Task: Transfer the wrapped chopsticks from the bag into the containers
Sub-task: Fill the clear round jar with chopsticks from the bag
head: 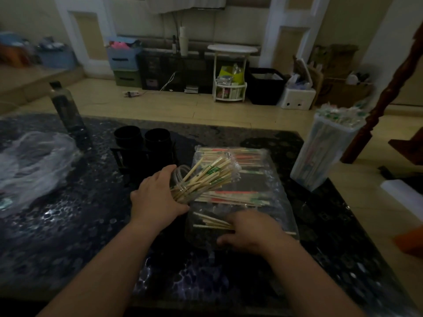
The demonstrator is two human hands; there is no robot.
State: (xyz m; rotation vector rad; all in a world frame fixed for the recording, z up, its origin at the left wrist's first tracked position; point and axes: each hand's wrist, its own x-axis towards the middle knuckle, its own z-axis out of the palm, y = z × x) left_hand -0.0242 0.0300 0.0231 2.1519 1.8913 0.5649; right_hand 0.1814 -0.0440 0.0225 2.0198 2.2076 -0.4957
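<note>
— So, how are those wrapped chopsticks (231, 197) going to handle?

— Lightly, I'm guessing. They're looking like thin, stiff wooden sticks in slick film sleeves, probably sliding against each other. Pinching a small bundle near its middle is seeming safest, so the ends aren't fanning out.

— Where are they lying?

— Most are lying flat in rows inside the clear, crinkly bag (283, 179) on the dark speckled table (68, 236). Others are standing slanted in the clear jar (179, 179).

— And the hands?

— The left hand (158, 195) is wrapping round the jar's side, tilting it toward the bag. The right hand (249, 232) is resting on a few sticks at the bag's near end. It's showing blurred, so I cannot tell whether it's gripping them.

— Anything else around?

— A tall clear container (320, 156), packed full, is standing to the right. Two round black cups (142, 138), a dark bottle (66, 110) and some crumpled film (34, 161) are sitting further left.
</note>
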